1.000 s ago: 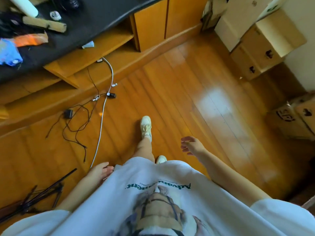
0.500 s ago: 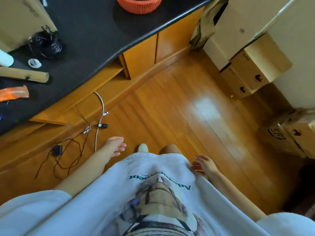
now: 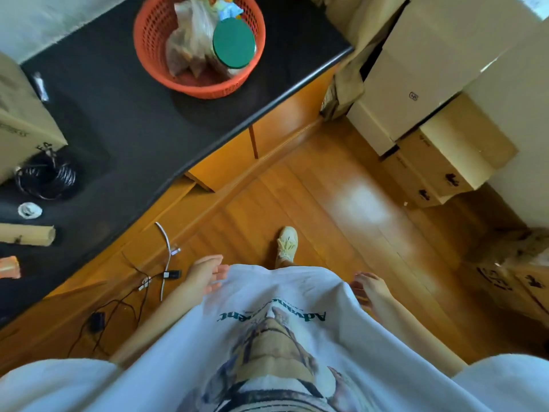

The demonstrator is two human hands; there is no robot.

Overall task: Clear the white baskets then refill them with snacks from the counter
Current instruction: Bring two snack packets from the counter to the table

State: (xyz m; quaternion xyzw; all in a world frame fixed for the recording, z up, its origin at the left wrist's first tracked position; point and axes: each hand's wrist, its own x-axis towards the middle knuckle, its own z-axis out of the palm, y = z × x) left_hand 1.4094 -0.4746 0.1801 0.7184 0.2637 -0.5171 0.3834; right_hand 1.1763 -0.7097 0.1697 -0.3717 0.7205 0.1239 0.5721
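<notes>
A black counter (image 3: pixel 142 123) runs along the left. On its far end stands an orange-red round basket (image 3: pixel 154 52) holding clear snack bags (image 3: pixel 190 46) and a jar with a green lid (image 3: pixel 234 43). No white basket is in view. My left hand (image 3: pixel 205 275) hangs empty at my side above the floor, fingers relaxed. My right hand (image 3: pixel 368 289) hangs empty on the other side, fingers loosely curled. Both hands are well short of the basket.
Stacked cardboard boxes (image 3: pixel 439 120) fill the right corner, and more boxes (image 3: pixel 517 275) sit lower right. Cables and a charger (image 3: pixel 160 272) lie on the wooden floor by the cabinet. On the counter are a cable coil (image 3: pixel 44 179), a cardboard tube (image 3: pixel 26 234) and a box (image 3: pixel 20 126).
My view has moved forward along the counter, bringing the orange-red basket fully into sight. My feet have stepped ahead. Both hands stay empty at my sides.
</notes>
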